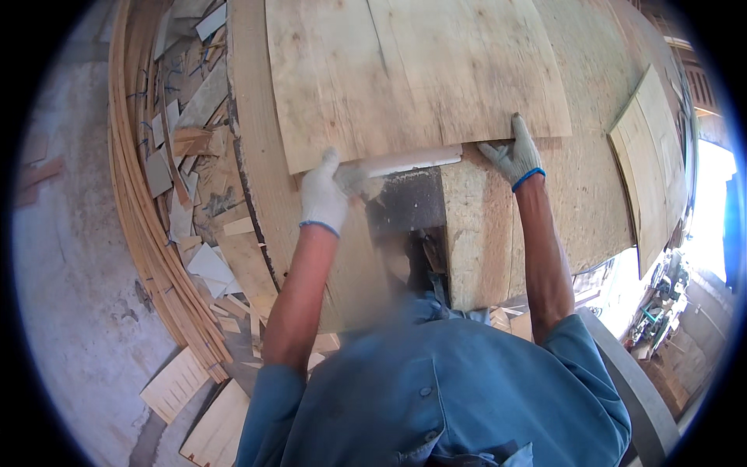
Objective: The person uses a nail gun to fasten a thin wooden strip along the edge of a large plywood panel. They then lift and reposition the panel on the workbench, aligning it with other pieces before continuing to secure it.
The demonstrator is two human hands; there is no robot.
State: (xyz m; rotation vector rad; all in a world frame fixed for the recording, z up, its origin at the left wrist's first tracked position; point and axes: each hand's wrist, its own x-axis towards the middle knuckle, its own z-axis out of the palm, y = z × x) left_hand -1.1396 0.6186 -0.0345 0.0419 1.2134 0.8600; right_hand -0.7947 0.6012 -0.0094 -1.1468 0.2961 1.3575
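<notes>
A large pale plywood sheet (pixel 436 70) with a dark crack near its top lies over the wooden work table (pixel 583 202). My left hand (pixel 325 194), in a white knit glove, grips the sheet's near left corner, thumb on top and fingers beneath. At the near right edge, my right hand (pixel 512 153), gloved the same with a blue cuff, holds the sheet with its thumb on top and fingers under it. A white strip (pixel 412 161) shows under the near edge between my hands. Behind it sits a dark metal plate (pixel 406 201) set in the table.
Long thin wooden strips (pixel 148 226) run along the left, beside a heap of offcuts (pixel 198 124). More thin sheets (pixel 650 156) lean over the table's right side. Cut panels (pixel 175 383) lie on the floor at lower left. A grey beam (pixel 630 389) stands at lower right.
</notes>
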